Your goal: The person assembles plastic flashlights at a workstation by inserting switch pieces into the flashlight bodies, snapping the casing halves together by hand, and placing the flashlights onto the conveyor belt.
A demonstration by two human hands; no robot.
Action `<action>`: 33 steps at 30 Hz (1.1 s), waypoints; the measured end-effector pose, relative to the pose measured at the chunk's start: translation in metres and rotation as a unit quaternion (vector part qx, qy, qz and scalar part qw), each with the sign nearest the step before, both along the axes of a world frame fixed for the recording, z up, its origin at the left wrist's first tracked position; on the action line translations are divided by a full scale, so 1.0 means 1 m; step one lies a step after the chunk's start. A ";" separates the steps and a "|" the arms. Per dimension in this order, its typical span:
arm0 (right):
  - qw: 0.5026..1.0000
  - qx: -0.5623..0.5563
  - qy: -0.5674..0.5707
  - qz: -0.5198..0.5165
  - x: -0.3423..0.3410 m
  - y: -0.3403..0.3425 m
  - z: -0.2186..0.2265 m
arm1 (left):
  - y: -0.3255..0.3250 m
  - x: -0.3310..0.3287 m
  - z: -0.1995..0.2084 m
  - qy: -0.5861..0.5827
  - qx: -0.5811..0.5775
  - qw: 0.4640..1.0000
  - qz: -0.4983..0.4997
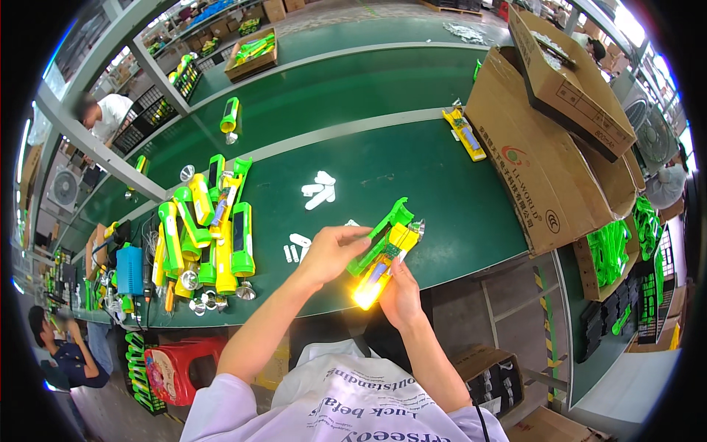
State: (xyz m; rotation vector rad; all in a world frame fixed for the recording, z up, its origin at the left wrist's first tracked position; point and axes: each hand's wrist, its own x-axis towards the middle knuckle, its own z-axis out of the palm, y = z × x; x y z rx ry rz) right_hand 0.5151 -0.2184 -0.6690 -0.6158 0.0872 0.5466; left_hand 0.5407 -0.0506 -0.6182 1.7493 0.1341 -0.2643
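My left hand [330,256] grips a green flashlight casing half [398,214] by its lower side. Fingers wrapped around it, my right hand [402,297] holds a yellow flashlight body [400,237] with its inside exposed. A circuit board and a bluish battery cell show in that body, and a silvery reflector sits at its far end. The near end of the yellow body [366,293] glows bright. Both pieces are tilted and side by side; whether they touch I cannot tell. Small white plastic pieces [319,196] lie beyond my left hand, with more white strips [297,243] beside it.
A heap of green and yellow flashlights [195,221] lies to the left on the green table [383,162]. One opened yellow flashlight [464,135] rests near large cardboard boxes [508,147] at the right. A red stool [173,368] stands below the table. Other people work at the far left.
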 end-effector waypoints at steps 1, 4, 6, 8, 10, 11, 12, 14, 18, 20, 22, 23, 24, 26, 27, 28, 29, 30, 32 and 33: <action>1.000 -0.017 -0.003 0.001 -0.002 0.001 0.002 | -0.003 -0.008 -0.001 -0.027 -0.005 1.000 0.005; 1.000 -0.017 -0.021 0.000 -0.002 0.003 0.002 | -0.012 -0.029 0.000 -0.012 -0.061 0.998 0.010; 0.999 -0.023 -0.029 0.003 -0.006 0.005 0.004 | -0.014 -0.038 0.002 -0.001 -0.100 0.994 0.033; 0.999 -0.028 -0.037 0.024 -0.008 0.006 0.003 | -0.007 -0.043 0.000 0.023 -0.125 0.991 0.041; 0.999 -0.018 -0.023 0.029 -0.012 0.006 0.006 | 0.000 -0.052 0.002 0.040 -0.170 0.983 0.050; 0.999 -0.008 -0.014 0.030 -0.014 0.006 0.007 | 0.005 -0.057 0.001 0.044 -0.171 0.983 0.050; 0.999 -0.009 -0.010 0.029 -0.016 0.006 0.009 | 0.010 -0.061 0.001 0.050 -0.182 0.981 0.039; 0.999 -0.004 -0.020 0.037 -0.018 0.006 0.011 | 0.012 -0.072 0.009 0.060 -0.189 0.979 0.036; 0.998 -0.055 -0.028 0.030 -0.022 0.008 0.009 | 0.004 -0.091 0.003 0.014 -0.135 0.990 0.045; 0.995 -0.090 -0.033 0.030 -0.025 0.011 0.013 | -0.005 -0.098 -0.002 -0.027 -0.099 0.992 0.069; 0.995 -0.086 -0.024 0.033 -0.028 0.012 0.013 | -0.014 -0.102 -0.007 -0.051 -0.070 0.991 0.101; 0.996 -0.082 -0.016 0.036 -0.029 0.012 0.013 | -0.015 -0.102 -0.008 -0.050 -0.071 0.991 0.100; 0.996 -0.083 -0.015 0.036 -0.029 0.012 0.014 | -0.016 -0.103 -0.010 -0.038 -0.068 0.992 0.101; 0.994 -0.094 -0.035 0.051 -0.030 0.010 0.016 | -0.015 -0.104 -0.010 -0.025 -0.066 0.992 0.102; 0.994 -0.095 -0.033 0.051 -0.030 0.009 0.015 | -0.012 -0.104 -0.009 -0.001 -0.070 0.994 0.083; 0.994 -0.084 -0.033 0.067 -0.029 0.006 0.013 | -0.010 -0.103 -0.007 0.023 -0.073 0.995 0.063; 0.993 -0.073 -0.032 0.083 -0.029 0.005 0.013 | -0.008 -0.103 -0.005 0.023 -0.073 0.995 0.064; 0.993 -0.073 -0.031 0.084 -0.029 0.005 0.012 | -0.007 -0.102 -0.003 0.030 -0.061 0.997 0.048; 0.995 -0.057 -0.024 0.083 -0.029 0.003 0.012 | -0.007 -0.102 -0.003 0.037 -0.048 0.998 0.032; 0.995 -0.056 -0.023 0.083 -0.029 0.003 0.012 | -0.008 -0.103 -0.004 0.029 -0.030 0.999 0.030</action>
